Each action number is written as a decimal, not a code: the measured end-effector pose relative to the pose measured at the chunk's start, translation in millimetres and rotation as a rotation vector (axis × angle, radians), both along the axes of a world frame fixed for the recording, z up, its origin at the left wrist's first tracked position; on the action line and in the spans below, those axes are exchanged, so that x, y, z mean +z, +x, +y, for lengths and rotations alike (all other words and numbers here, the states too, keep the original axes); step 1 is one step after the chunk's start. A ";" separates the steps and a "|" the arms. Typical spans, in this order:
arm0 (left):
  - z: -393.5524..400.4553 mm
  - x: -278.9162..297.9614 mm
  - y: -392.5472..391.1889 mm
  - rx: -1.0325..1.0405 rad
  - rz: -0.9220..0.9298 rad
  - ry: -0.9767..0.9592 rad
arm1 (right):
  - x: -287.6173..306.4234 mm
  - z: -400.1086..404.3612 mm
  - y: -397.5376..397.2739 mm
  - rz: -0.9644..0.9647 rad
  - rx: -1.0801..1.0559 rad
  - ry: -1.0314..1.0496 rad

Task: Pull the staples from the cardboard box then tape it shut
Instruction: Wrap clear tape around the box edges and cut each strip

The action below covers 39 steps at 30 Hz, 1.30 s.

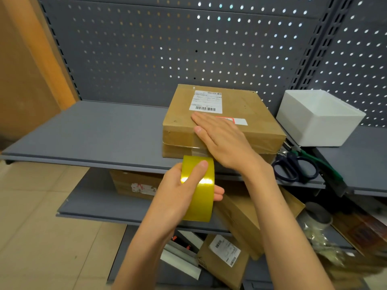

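Left hand [178,191] has its grip curled round the yellow roll of packing tape [199,188], near the grey metal shelf's [83,132] front edge. Right hand [222,139] lies flat, fingers straight, pressing the brown cardboard box [251,109] on the shelf; dark-handled scissors [293,166] sit right.

shipping label [206,100] print too small, blurred clutter [326,243] lower right

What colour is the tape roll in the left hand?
Glossy yellow; the tape roll shows best in the head view.

Left hand [180,191]: fingers and thumb curled, gripping, forearm toward 7 o'clock; right hand [222,141]: flat, fingers straight, pointing 10 o'clock.
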<state>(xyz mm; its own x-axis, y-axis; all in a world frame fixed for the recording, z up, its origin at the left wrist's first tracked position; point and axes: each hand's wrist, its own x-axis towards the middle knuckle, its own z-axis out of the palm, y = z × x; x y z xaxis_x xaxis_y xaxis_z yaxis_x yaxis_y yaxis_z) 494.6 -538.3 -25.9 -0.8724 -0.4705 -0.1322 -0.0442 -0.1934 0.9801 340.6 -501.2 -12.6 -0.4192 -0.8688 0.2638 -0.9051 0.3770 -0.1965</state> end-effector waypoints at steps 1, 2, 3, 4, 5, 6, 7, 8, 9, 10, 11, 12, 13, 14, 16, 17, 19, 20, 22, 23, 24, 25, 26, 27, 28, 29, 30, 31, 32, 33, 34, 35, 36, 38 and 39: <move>0.7 -0.5 0.2 0.002 -0.005 0.006 | 0.2 0.1 0.1 -0.001 -0.002 -0.003; 1.2 -0.7 0.4 0.005 -0.007 0.009 | 0.1 0.1 0.3 0.001 -0.003 -0.004; 1.3 -1.0 0.2 0.008 -0.009 0.007 | 0.2 0.3 0.4 0.004 -0.005 -0.004; 1.6 -1.0 -0.3 0.008 -0.012 0.002 | -0.1 0.6 0.8 0.007 -0.008 -0.003; 1.6 -1.3 -0.6 0.006 -0.016 -0.001 | -0.4 0.8 1.2 0.010 -0.010 -0.003; 1.5 -1.3 -0.9 0.004 -0.020 0.000 | -0.9 0.7 1.6 0.017 -0.012 -0.007; 1.1 -2.2 -0.7 0.001 -0.025 -0.002 | -1.5 0.4 1.9 0.023 -0.015 -0.013; 0.9 -3.2 -0.2 -0.006 -0.036 -0.005 | -2.1 0.1 2.0 0.028 -0.020 -0.019; 1.2 -5.0 0.6 -0.016 -0.052 -0.006 | -2.2 0.0 1.8 0.031 -0.023 -0.022; 2.1 -6.8 1.6 -0.024 -0.069 -0.001 | -2.6 -0.1 1.6 0.034 -0.025 -0.023; 2.7 -8.9 2.2 -0.028 -0.082 0.004 | -2.7 -0.3 1.3 0.039 -0.025 -0.026; 3.1 -10.7 2.5 -0.026 -0.091 0.003 | -3.0 -0.5 1.5 0.045 -0.025 -0.029; 3.1 -12.4 2.3 -0.022 -0.095 -0.007 | -3.2 -0.7 1.9 0.050 -0.027 -0.032; 3.3 -12.9 1.9 -0.017 -0.097 -0.019 | -3.5 -0.7 2.3 0.054 -0.029 -0.035; 3.0 -11.8 1.5 -0.008 -0.093 -0.021 | -3.9 -0.4 3.0 0.061 -0.033 -0.046; 2.4 -11.2 1.5 -0.006 -0.094 -0.013 | -4.2 -0.3 3.4 0.066 -0.034 -0.050; 2.0 -10.4 1.9 0.000 -0.098 0.005 | -4.9 -0.7 3.4 0.069 -0.035 -0.058; 2.2 -10.0 2.3 0.004 -0.102 0.017 | -5.8 -1.1 3.6 0.073 -0.039 -0.064; 3.0 -9.0 2.9 0.011 -0.106 0.043 | -7.6 -1.4 5.0 0.098 -0.049 -0.083; 3.4 -8.6 3.0 0.015 -0.103 0.055 | -8.2 -1.4 6.1 0.111 -0.055 -0.099; 3.5 -8.4 3.1 0.020 -0.100 0.065 | -8.4 -1.2 7.7 0.118 -0.062 -0.118; 3.4 -8.4 3.0 0.027 -0.099 0.074 | -8.8 -0.8 9.0 0.109 -0.067 -0.145; 3.5 -8.4 2.7 0.034 -0.100 0.084 | -8.6 0.3 10.5 0.069 -0.070 -0.187; 3.6 -8.4 2.0 0.039 -0.101 0.094 | -7.9 2.4 11.9 -0.009 -0.076 -0.244; 3.8 -8.7 1.4 0.043 -0.103 0.100 | -6.7 5.6 13.0 -0.098 -0.083 -0.318; 4.0 -8.9 0.7 0.048 -0.103 0.106 | -5.8 10.3 13.2 -0.153 -0.099 -0.403; 4.3 -9.2 0.2 0.056 -0.104 0.113 | -5.6 16.3 12.6 -0.157 -0.137 -0.487; 4.6 -9.7 -0.1 0.066 -0.105 0.121 | -6.4 24.1 11.0 -0.134 -0.193 -0.563; 4.8 -10.0 -0.2 0.077 -0.106 0.128 | -7.9 33.0 8.3 -0.108 -0.265 -0.628; 4.9 -10.3 -0.1 0.086 -0.110 0.132 | -9.7 42.6 5.2 -0.086 -0.351 -0.681; 4.9 -10.4 0.3 0.090 -0.114 0.132 | -11.8 52.1 2.0 -0.059 -0.444 -0.714; 4.7 -10.6 0.7 0.092 -0.116 0.130 | -14.1 60.7 -1.0 -0.029 -0.538 -0.723; 4.5 -10.8 0.9 0.092 -0.115 0.129 | -15.8 68.2 -3.0 -0.003 -0.621 -0.715; 4.0 -11.7 1.2 0.094 -0.112 0.128 | -18.2 80.1 -4.7 0.028 -0.732 -0.715; 3.9 -11.9 1.1 0.094 -0.114 0.128 | -18.3 85.0 -4.2 0.033 -0.768 -0.729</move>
